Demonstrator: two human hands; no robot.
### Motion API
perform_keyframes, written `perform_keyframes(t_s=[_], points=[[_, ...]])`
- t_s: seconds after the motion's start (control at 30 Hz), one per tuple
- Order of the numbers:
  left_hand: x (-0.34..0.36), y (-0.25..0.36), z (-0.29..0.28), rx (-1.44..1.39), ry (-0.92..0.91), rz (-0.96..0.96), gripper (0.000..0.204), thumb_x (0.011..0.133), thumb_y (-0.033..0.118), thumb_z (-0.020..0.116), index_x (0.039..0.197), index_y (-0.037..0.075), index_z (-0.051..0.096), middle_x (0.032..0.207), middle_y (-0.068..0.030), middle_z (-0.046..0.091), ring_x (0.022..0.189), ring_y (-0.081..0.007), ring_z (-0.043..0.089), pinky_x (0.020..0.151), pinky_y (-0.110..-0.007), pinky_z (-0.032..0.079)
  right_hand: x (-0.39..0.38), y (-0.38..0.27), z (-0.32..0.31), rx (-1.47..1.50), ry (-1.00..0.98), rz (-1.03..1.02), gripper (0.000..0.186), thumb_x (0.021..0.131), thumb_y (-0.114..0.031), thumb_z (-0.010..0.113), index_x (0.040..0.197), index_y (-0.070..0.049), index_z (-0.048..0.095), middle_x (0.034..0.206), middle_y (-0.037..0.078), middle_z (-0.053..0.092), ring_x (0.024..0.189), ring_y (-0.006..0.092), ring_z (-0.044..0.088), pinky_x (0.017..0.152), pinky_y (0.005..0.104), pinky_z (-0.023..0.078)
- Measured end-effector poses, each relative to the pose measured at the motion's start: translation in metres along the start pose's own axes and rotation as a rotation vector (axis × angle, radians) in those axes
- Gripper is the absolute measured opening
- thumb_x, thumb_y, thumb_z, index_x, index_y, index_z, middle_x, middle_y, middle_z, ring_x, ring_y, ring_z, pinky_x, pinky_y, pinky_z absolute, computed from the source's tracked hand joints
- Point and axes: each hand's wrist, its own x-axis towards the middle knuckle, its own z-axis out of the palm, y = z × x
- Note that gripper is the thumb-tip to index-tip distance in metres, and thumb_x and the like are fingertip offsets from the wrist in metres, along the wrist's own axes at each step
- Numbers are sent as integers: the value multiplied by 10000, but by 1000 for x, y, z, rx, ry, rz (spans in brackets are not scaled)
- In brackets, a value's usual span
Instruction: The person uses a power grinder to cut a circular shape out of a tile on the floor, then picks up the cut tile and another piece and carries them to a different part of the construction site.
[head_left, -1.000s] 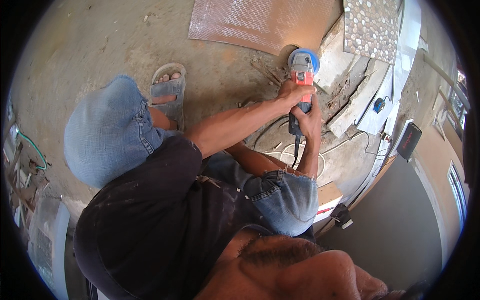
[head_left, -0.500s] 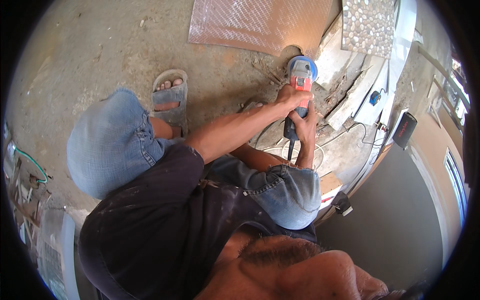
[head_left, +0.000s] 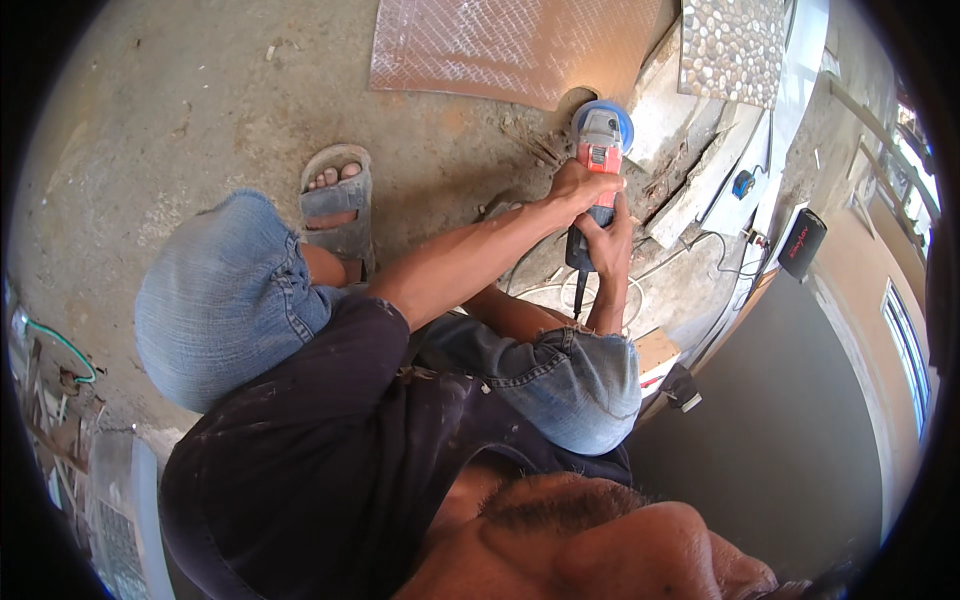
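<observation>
A red, grey and black angle grinder (head_left: 598, 162) with a round blue disc (head_left: 624, 127) at its head is held in both hands. My left hand (head_left: 585, 187) is wrapped round the red front part of its body. Behind it, my right hand (head_left: 610, 240) closes on the black rear part, from which the cord runs back. The disc sits by the curved notch in the near edge of a brown patterned sheet (head_left: 480, 50); whether they touch, I cannot tell. My fingers on the tool's far side are hidden.
My sandalled foot (head_left: 338, 205) stands left of the tool. A pebble-patterned panel (head_left: 732, 50) and broken boards (head_left: 690, 205) lie at the right, near a blue tape measure (head_left: 743, 184). Coiled pale cable (head_left: 545, 293) lies behind my right hand. A grey panel (head_left: 770, 420) fills the lower right.
The grinder has moved slightly forward, bringing its disc a little closer to the notched edge of the sheet. Both hands keep their hold. The view has shifted slightly.
</observation>
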Motion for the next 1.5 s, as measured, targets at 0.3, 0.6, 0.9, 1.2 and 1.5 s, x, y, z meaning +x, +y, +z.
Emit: perform_keyframes(t_s=[0.3, 0.6, 0.9, 1.2, 1.5], points=[[1, -4, 0, 76, 20, 5, 375, 692, 280, 816, 935, 9, 725, 882, -109, 714, 782, -199, 686, 696, -347, 546, -4, 9, 4, 53, 35, 13, 681, 738, -211, 743, 1347, -16, 509, 1009, 133, 682, 889, 210, 659, 797, 329, 514], [10, -5, -1, 148, 18, -8, 397, 686, 292, 808, 946, 3, 730, 897, -123, 723, 786, -229, 692, 714, -355, 549, -1, 11, 7, 88, 43, 2, 643, 743, -184, 731, 1321, -7, 510, 988, 116, 672, 848, 194, 649, 761, 334, 519], [8, -5, -4, 166, 23, 7, 428, 666, 315, 815, 951, 7, 732, 901, -127, 727, 794, -229, 696, 728, -355, 550, -3, 4, 10, 87, 42, 0, 639, 754, -188, 731, 1321, -4, 503, 968, 106, 665, 832, 185, 639, 749, 324, 515], [8, 3, 0, 158, 17, -18, 412, 651, 325, 827, 919, 24, 743, 891, -130, 728, 787, -227, 700, 720, -357, 549, -1, 9, 9, 136, 71, 14, 650, 750, -191, 732, 1332, -15, 500, 948, 107, 664, 806, 187, 636, 723, 325, 516], [10, 3, -3, 221, -21, -32, 500, 716, 271, 813, 1120, 9, 681, 1010, -120, 703, 907, -226, 684, 823, -340, 533, 0, 11, 8, 121, 50, 9, 651, 746, -202, 739, 1324, -13, 507, 955, 102, 670, 812, 187, 642, 726, 321, 516]])
